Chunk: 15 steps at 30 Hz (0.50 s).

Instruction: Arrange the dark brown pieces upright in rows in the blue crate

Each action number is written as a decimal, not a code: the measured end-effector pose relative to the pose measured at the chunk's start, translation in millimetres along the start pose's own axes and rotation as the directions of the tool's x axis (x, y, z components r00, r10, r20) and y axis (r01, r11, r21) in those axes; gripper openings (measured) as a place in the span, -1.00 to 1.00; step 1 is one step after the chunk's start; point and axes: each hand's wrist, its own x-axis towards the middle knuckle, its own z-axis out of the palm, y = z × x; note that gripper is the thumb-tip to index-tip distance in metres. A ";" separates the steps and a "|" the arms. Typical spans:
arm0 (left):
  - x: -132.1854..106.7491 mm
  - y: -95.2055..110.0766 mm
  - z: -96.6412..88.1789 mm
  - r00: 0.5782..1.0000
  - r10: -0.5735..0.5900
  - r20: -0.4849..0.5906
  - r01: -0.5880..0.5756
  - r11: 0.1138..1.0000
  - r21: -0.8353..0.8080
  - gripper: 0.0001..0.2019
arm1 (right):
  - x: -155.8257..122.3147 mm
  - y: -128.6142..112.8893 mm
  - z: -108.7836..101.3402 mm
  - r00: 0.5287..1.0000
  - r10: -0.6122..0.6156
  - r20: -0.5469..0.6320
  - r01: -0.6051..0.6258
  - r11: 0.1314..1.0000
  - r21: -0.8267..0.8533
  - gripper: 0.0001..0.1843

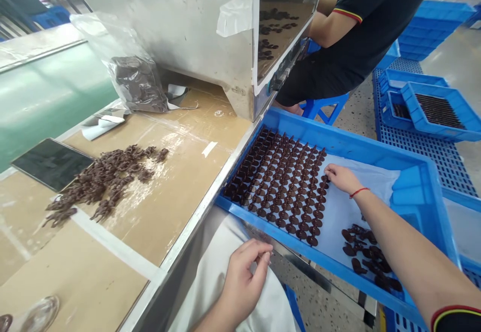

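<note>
Right hand (341, 179) lies open, fingertips against the chocolate pieces (281, 186) lined up in a blue plastic tray (338, 141).
Left hand (244, 284) curls above a white cloth (210, 267), grip unclear; a careless brush from those fingertips could knock the rows askew.

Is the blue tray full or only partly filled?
Partly filled: rows of dark brown pieces cover one end of the blue tray, but much of the pale liner shows.
</note>
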 end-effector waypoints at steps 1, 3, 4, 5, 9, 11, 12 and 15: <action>-0.1 -0.2 0.1 1.000 0.000 0.001 0.000 1.000 0.001 -0.83 | 0.0 0.0 0.2 1.000 -0.002 0.000 0.002 1.000 0.001 -0.77; 0.0 -0.4 0.1 1.000 -0.002 0.001 0.002 1.000 -0.002 -0.83 | 0.1 0.0 1.0 1.000 -0.008 0.000 0.008 1.000 0.003 -0.76; 0.1 -0.4 0.0 1.000 -0.003 0.000 0.003 1.000 -0.005 -0.83 | 0.0 0.1 1.6 1.000 -0.011 0.000 0.011 1.000 0.004 -0.76; 0.2 -0.2 -0.1 1.000 -0.004 -0.001 0.004 1.000 -0.006 -0.83 | 0.0 0.2 2.1 1.000 -0.014 0.001 0.014 1.000 0.005 -0.76; 0.4 0.5 -0.1 1.000 -0.003 -0.003 0.003 1.000 -0.004 -0.82 | 0.0 0.5 3.5 1.000 -0.021 0.000 0.021 1.000 0.006 -0.77; 0.3 1.1 -0.1 1.000 -0.003 -0.004 0.003 1.000 0.000 -0.83 | 0.2 0.4 3.9 1.000 -0.027 -0.003 0.027 1.000 0.007 -0.77; 0.2 1.6 0.0 1.000 -0.002 -0.005 0.002 1.000 0.001 -0.83 | 0.3 0.3 4.1 1.000 -0.030 -0.005 0.030 1.000 0.008 -0.77; 0.4 3.4 -0.2 1.000 -0.005 -0.006 0.005 1.000 0.003 -0.83 | 1.2 -0.3 4.8 0.999 -0.037 -0.013 0.037 0.999 0.012 -0.77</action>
